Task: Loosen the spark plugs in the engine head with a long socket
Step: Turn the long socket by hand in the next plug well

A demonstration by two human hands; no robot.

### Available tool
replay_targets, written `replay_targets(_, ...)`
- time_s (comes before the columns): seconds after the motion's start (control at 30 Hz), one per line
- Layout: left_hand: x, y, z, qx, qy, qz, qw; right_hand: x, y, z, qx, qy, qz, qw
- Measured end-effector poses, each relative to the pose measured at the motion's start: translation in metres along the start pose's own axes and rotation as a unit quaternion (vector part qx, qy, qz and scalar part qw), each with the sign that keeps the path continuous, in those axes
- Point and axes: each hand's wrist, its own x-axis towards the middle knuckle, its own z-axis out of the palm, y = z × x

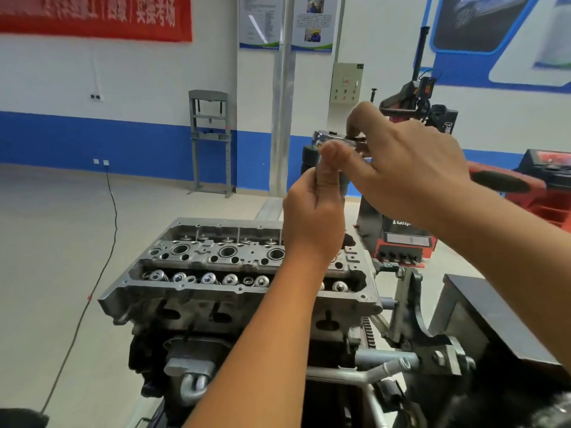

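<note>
The engine head (241,267) is sitting on a stand in the lower centre, its open top facing up. Three round spark plug wells (228,251) are showing in a row along its middle, with valve springs (210,278) lining the near side.

Both forearms are reaching up over the right end of the head. The right hand (411,171) is gripping the head of a metal tool (332,138) from above, fingers curling around it. The left hand (315,217) is closing its fingers and thumb around a slim vertical shaft (343,186) directly below the right hand; this appears to be the long socket, though the hands are covering most of it. Its lower end is hidden.

A black cable (105,242) is trailing across the floor at the left.
</note>
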Motion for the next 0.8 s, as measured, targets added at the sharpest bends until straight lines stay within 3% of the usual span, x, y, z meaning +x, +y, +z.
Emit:
replay_targets(0.23,-0.005,0.0,-0.005,-0.079,-0.017,-0.008,0.997,-0.02,-0.03,-0.028,-0.016,0.023,-0.001,1.0)
replay_targets(0.37,-0.015,0.006,-0.01,-0.097,-0.022,0.01,0.995,-0.008,-0.013,-0.019,0.032,0.019,-0.107,0.994)
replay_targets(0.47,-0.017,0.012,-0.009,-0.044,0.006,-0.01,0.999,0.003,-0.009,-0.018,0.068,-0.032,-0.127,0.989)
replay_targets(0.6,-0.012,0.002,-0.018,-0.065,0.022,0.003,0.998,0.006,-0.024,-0.025,0.07,-0.071,-0.148,0.984)
replay_targets(0.8,-0.012,0.005,-0.019,-0.073,0.013,0.014,0.997,0.012,-0.023,-0.053,0.174,-0.179,-0.07,0.966)
